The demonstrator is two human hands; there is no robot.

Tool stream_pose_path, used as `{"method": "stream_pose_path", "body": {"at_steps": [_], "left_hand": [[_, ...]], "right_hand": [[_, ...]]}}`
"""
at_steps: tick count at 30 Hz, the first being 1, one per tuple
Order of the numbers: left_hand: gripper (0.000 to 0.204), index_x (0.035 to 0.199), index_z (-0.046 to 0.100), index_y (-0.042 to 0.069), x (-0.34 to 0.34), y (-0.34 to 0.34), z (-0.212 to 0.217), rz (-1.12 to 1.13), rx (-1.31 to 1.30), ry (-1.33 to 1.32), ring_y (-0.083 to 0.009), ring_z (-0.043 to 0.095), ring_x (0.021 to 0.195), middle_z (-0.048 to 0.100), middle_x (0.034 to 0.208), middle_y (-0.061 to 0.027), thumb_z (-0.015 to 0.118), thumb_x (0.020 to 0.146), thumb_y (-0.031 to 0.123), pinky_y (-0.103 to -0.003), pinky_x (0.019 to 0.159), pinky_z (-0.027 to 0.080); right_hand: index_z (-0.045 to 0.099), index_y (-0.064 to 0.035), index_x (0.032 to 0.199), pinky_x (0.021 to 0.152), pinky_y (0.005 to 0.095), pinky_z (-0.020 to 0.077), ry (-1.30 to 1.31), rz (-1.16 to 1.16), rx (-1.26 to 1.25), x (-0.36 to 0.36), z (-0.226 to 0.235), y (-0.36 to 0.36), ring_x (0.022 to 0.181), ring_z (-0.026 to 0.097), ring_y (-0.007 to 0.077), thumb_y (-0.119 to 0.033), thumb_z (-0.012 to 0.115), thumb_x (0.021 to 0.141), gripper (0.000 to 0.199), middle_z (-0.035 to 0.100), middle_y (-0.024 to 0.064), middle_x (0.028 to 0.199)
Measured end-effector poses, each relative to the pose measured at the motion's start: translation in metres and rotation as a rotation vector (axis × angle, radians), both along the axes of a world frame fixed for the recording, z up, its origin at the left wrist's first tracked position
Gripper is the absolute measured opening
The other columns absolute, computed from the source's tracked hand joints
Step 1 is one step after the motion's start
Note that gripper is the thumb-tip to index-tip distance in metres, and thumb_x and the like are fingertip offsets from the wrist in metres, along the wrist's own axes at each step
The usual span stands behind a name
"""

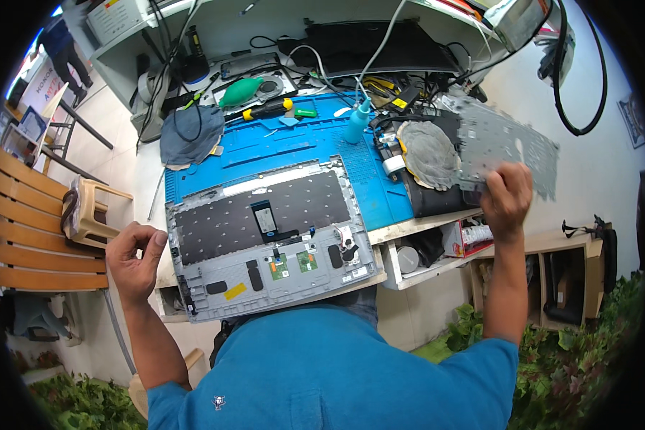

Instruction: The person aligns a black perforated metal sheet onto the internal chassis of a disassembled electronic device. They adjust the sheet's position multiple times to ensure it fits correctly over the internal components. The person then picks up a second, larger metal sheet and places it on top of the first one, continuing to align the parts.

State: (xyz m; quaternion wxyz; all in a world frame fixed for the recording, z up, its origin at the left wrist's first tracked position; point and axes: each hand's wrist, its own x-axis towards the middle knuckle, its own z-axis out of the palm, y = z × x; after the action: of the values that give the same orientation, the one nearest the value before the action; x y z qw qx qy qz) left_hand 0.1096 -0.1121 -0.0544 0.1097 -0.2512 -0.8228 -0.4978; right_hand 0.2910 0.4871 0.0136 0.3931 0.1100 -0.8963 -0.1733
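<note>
In my right hand (507, 192) is a thin grey perforated metal plate (512, 147), gripped by its lower edge and raised over the right end of the bench. My left hand (135, 259) hovers by the left edge of the laptop's top case, fingers curled in, with nothing visible in them. The grey top case (315, 276) lies inner side up before me, its dark keyboard area (215, 226) full of small holes. A black part with a pale label (264, 218) sits on it, joined to a ribbon. Two small green boards (279, 266) are set below that.
A blue repair mat (265, 154) covers the bench, bearing a yellow-black screwdriver (267, 109), green air blower (241, 92), blue bottle (357, 122) and grey cloth (190, 135). Another round cloth (428, 155) lies at right. An open drawer (430, 261) juts out; a wooden chair (39, 226) stands left.
</note>
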Motion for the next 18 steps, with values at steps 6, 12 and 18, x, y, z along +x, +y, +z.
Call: {"method": "stream_pose_path", "body": {"at_steps": [6, 12, 18], "left_hand": [[0.023, 0.09, 0.078, 0.0, 0.004, 0.03, 0.031, -0.2, 0.108, 0.017, -0.0111, 0.061, 0.069, 0.072, 0.08, -0.0033, 0.089, 0.099, 0.018, -0.027, 0.064, 0.045], [0.094, 0.156, 0.06, -0.006, 0.01, 0.083, 0.101, -0.647, 0.457, -0.196, -0.0201, 0.077, 0.089, 0.079, 0.115, -0.0149, 0.082, 0.098, 0.065, -0.034, 0.083, 0.063], [0.074, 0.169, 0.038, -0.008, 0.014, 0.107, 0.137, -0.585, 0.861, -0.244, -0.0229, 0.076, 0.124, 0.076, 0.137, -0.0204, 0.072, 0.112, 0.026, -0.035, 0.106, 0.061]], "right_hand": [[0.061, -0.0009, 0.088, 0.072, 0.0492, 0.055, 0.073, 0.159, 0.072, 0.008, 0.053, -0.085, 0.079, 0.065, 0.0334, 0.008, 0.076, 0.067, 0.028, 0.061, 0.0148, 0.1], [0.06, -0.0031, 0.084, 0.07, 0.0457, 0.0543, 0.049, 0.433, 0.142, -0.03, 0.096, -0.191, 0.078, 0.068, 0.0271, -0.004, 0.076, 0.075, 0.019, 0.062, 0.0131, 0.1], [0.061, -0.0133, 0.075, 0.074, 0.0409, 0.0523, 0.048, 0.586, 0.104, -0.09, 0.091, -0.272, 0.082, 0.068, 0.0229, -0.019, 0.078, 0.075, 0.018, 0.066, 0.0064, 0.096]]}}
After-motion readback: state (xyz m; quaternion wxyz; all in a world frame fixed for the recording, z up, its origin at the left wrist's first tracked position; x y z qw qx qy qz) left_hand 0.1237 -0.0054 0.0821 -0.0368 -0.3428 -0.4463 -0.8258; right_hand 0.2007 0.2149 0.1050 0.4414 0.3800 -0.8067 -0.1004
